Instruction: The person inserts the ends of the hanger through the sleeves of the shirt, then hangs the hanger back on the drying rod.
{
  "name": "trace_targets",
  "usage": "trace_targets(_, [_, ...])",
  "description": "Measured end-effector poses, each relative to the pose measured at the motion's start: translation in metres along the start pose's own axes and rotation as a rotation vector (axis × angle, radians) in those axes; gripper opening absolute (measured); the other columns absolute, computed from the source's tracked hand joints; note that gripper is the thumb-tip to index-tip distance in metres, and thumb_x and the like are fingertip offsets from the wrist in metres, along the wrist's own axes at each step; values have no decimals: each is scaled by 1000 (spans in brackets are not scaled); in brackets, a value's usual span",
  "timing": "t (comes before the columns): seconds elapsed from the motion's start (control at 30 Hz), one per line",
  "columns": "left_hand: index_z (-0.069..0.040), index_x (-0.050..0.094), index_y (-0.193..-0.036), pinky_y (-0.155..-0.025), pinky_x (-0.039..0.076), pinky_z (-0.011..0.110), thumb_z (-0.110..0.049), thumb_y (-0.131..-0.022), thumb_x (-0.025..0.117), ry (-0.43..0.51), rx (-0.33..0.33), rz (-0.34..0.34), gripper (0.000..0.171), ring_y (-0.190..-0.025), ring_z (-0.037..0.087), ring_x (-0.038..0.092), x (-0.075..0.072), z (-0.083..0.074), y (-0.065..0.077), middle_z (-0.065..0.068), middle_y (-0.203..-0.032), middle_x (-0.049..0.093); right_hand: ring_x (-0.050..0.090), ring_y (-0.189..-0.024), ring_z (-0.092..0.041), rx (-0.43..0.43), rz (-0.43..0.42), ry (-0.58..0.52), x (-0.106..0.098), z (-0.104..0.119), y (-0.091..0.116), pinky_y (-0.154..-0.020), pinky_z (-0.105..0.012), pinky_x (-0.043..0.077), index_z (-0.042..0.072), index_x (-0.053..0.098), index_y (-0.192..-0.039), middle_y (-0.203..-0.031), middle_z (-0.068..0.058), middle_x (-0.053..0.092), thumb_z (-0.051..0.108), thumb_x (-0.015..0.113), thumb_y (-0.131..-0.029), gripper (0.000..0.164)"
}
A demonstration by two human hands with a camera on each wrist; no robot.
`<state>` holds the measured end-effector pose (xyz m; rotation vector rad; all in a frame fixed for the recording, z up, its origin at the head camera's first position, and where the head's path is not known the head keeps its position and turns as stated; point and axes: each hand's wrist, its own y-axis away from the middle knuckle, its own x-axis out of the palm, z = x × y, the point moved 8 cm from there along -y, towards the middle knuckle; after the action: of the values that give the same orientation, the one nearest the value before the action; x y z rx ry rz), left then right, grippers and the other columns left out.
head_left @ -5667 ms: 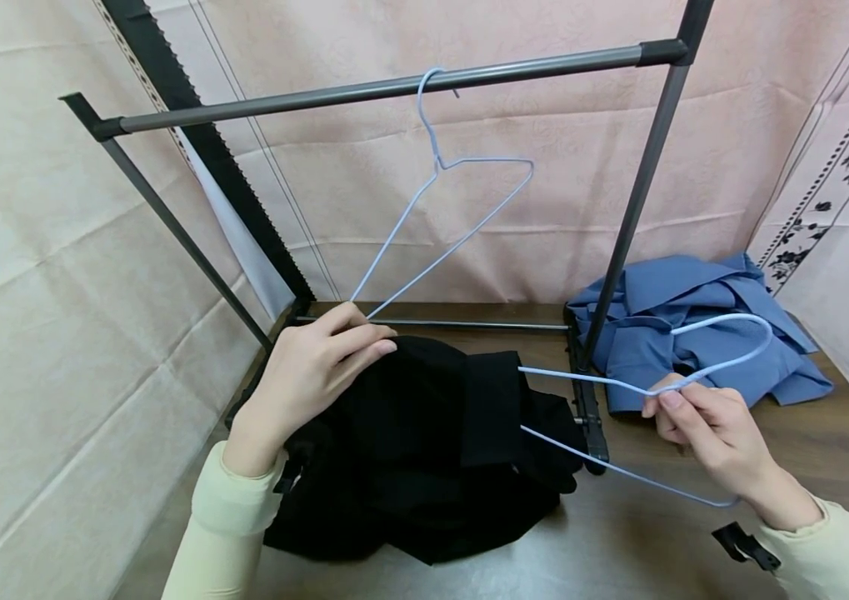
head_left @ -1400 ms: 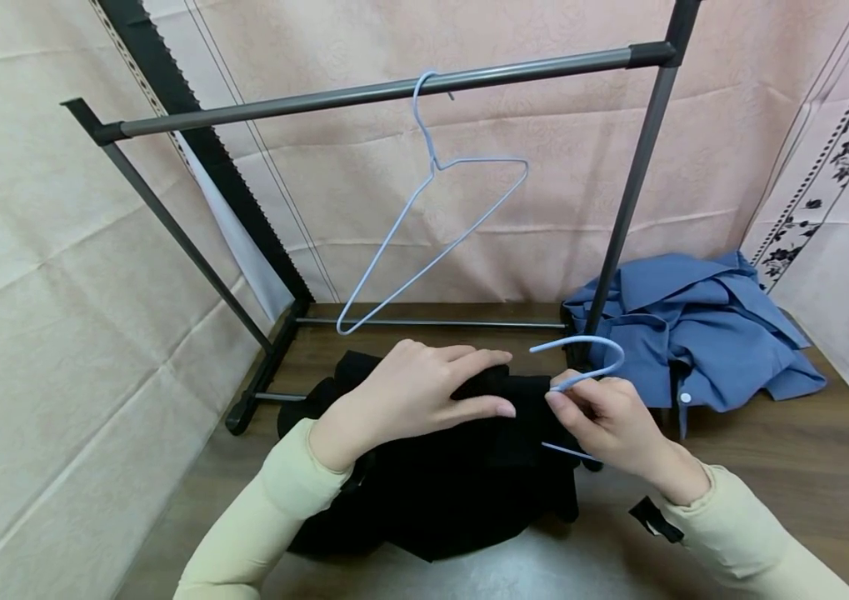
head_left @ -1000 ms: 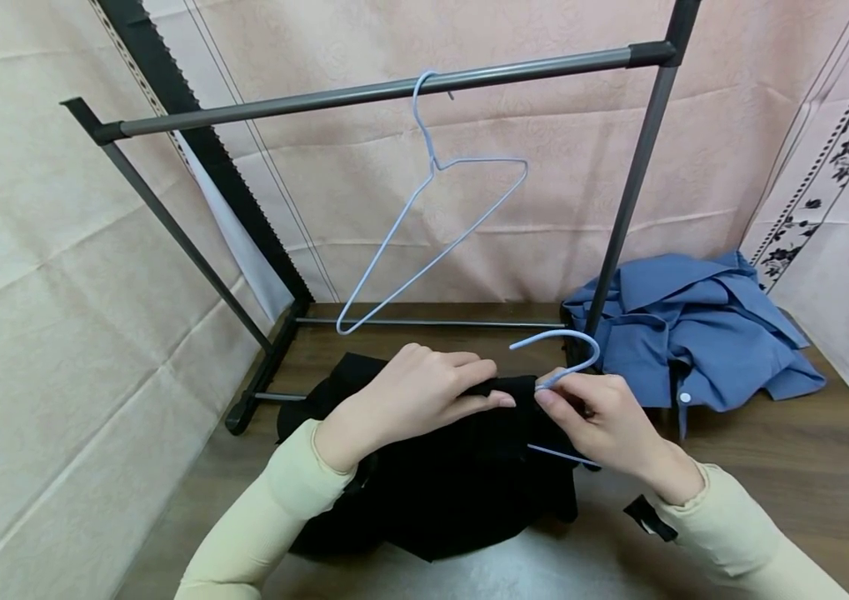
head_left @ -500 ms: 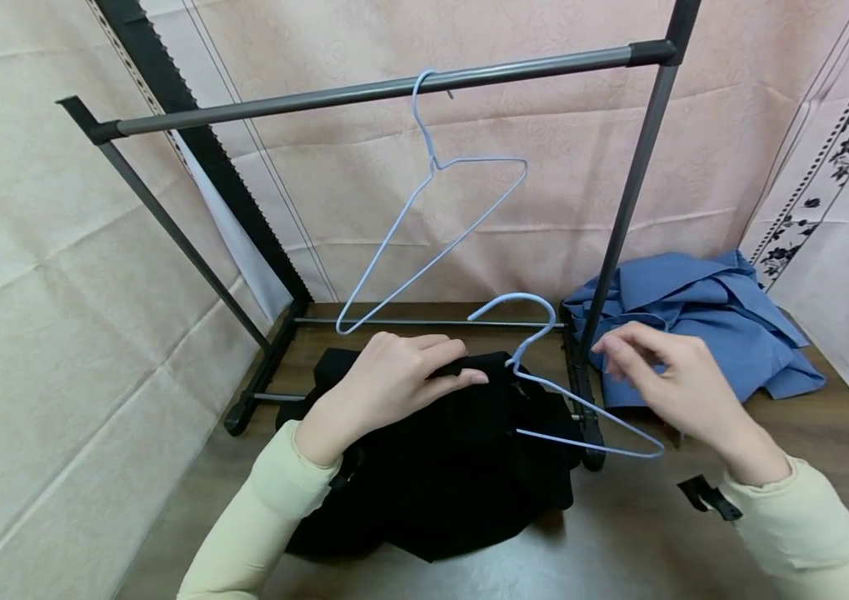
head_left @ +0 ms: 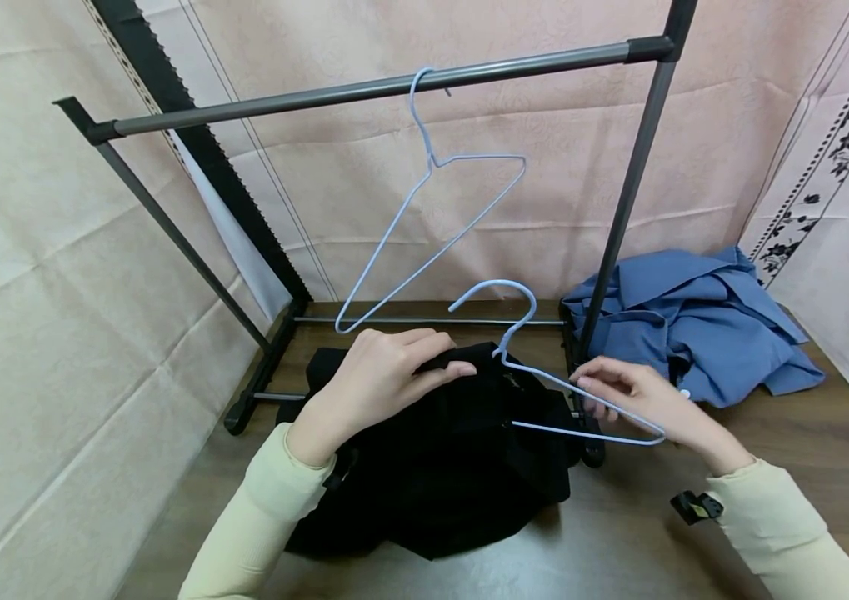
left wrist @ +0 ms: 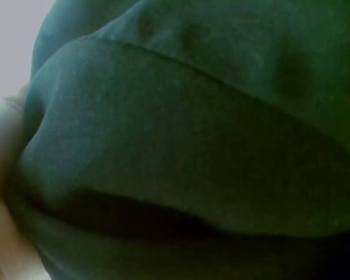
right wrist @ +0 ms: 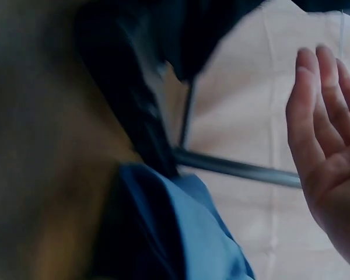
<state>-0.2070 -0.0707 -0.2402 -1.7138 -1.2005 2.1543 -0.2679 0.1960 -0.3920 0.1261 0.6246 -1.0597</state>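
From here, a garment (head_left: 439, 492) lies before the rack (head_left: 364, 91), a hanger (head_left: 544, 375) partly in it; other clothing (head_left: 701, 325) lies farther back, right.

Curtained corner (head_left: 581, 167), clothes rack (head_left: 319, 98), wooden surface (head_left: 192, 517)

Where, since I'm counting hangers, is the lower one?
In the head view, the lower hanger is right of center, partly inside the black garment, beside the right hand.
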Motion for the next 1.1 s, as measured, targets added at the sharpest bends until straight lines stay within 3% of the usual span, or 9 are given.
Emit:
trace_targets(0.23, [-14,51,-76,-45,22,22,-47,-103,53,7,-13,-37,42,-49,4,30,-3,2,1,-8,-63,42,65,-74,-22,2,170,-162,44,-2,-5,-66,-34,56,-6,47,-137,-87,-8,63,12,60,-102,41])
trace_targets(0.4, [-11,60,-84,-44,29,22,-46,-104,50,-6,-14,-59,42,-49,5,41,-7,3,2,-5,-68,55,64,-77,-20,102,272,-198,65,-10,-4,-66,-31,52,3,38,-144,-89,-5,62,20,71,-95,62])
trace_targets(0.53, [-10,60,-85,-46,34,23,-46,-104,49,11,-26,-72,42,-51,6,44,-11,5,4,-6,-70,56,62,-75,-14,76,316,-229,70,-12,0,-62,-28,49,4,34,-146,-87,-3,63,15,71,-95,64])
trace_targets(0.77, [-11,58,-82,-46,32,25,-49,-103,48,15,-75,-85,45,-51,7,37,-15,15,6,-6,-64,46,65,-96,-10,-4,246,-304,56,-10,2,-79,-25,51,-5,32,-146,-114,-10,67,0,57,-99,54])
trace_targets(0.93, [-11,65,-90,-48,37,27,-54,-102,48,4,-146,-97,48,-50,6,38,-22,28,12,-5,-64,55,66,-103,-10,-55,167,-226,39,-4,5,-84,-25,52,-8,40,-143,-121,-18,64,-2,57,-98,48])
trace_targets(1.0, [-11,67,-95,-51,40,27,-56,-101,47,14,-186,-100,49,-51,6,40,-26,34,16,-5,-66,59,66,-102,-10,-89,139,-188,32,0,7,-83,-25,53,-6,44,-142,-123,-14,62,-3,57,-97,46])
trace_targets(1.1, [-13,68,-97,-52,40,28,-57,-101,45,17,-239,-103,50,-51,6,40,-33,42,21,-7,-62,54,67,-99,-9,-140,98,-168,22,6,11,-82,-23,53,7,53,-141,-124,1,61,-7,57,-95,48])
